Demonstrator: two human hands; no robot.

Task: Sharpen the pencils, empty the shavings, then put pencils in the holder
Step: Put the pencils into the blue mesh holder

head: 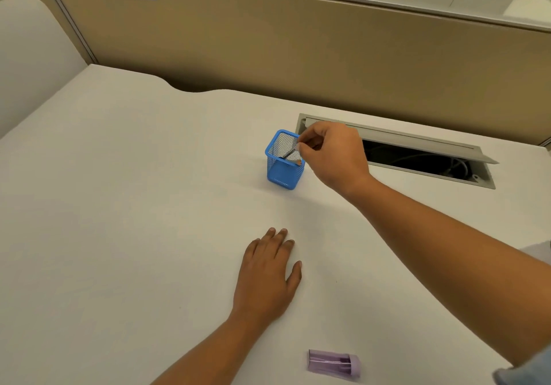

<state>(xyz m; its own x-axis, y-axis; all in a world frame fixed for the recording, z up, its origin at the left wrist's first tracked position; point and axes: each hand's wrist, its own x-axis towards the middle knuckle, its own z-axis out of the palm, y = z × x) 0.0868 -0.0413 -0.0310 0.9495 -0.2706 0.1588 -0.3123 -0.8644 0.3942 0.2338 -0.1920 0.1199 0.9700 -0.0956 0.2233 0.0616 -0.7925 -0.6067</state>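
A blue mesh pencil holder (283, 173) stands upright in the middle of the white desk (134, 205). My right hand (331, 155) hovers over its right rim, fingertips pinched on a pencil (293, 153) whose lower part slants down inside the holder. Another pencil seems to lie inside, but the mesh blurs it. My left hand (268, 274) rests flat on the desk, palm down, fingers apart, holding nothing. A purple sharpener (334, 365) lies on its side near the desk's front edge.
An open cable tray (417, 161) with a raised grey lid is cut into the desk just behind and right of the holder. A tan partition wall (298, 56) runs along the desk's back edge.
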